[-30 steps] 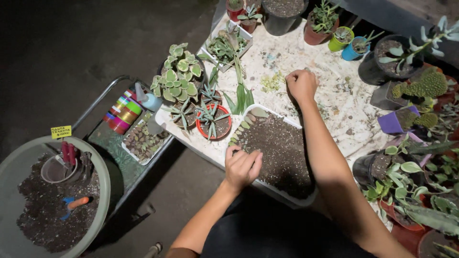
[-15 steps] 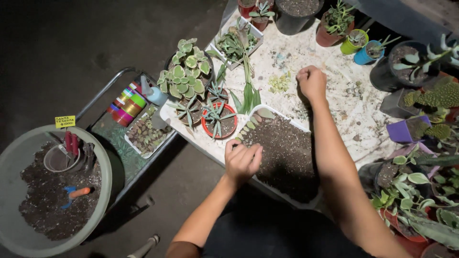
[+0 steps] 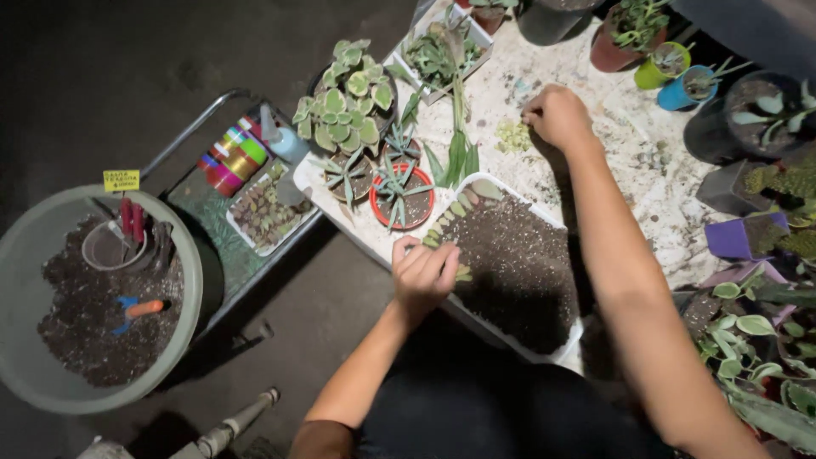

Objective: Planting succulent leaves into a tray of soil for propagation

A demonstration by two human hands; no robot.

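A white tray [image 3: 568, 338] filled with dark soil lies on the table in front of me, with a row of small succulent leaves [image 3: 455, 212] laid along its left edge. My left hand [image 3: 422, 274] rests on that edge with fingers curled over a leaf. My right hand [image 3: 557, 115] is a closed fist on the table beyond the tray, next to a small pile of pale green cuttings [image 3: 512, 135]. Whether the fist holds anything is hidden.
Potted succulents crowd the table: a variegated plant [image 3: 347, 104], a red pot [image 3: 401, 197], blue [image 3: 688, 87] and green [image 3: 663, 61] pots at the back, cacti at right. A cart [image 3: 255, 212] at left holds coloured cups. A large basin of soil [image 3: 93, 302] stands at far left.
My right fist has shifted slightly left toward the pale green cuttings. My left hand stays on the tray's left edge. The camera view has tilted, shifting the scene upward.
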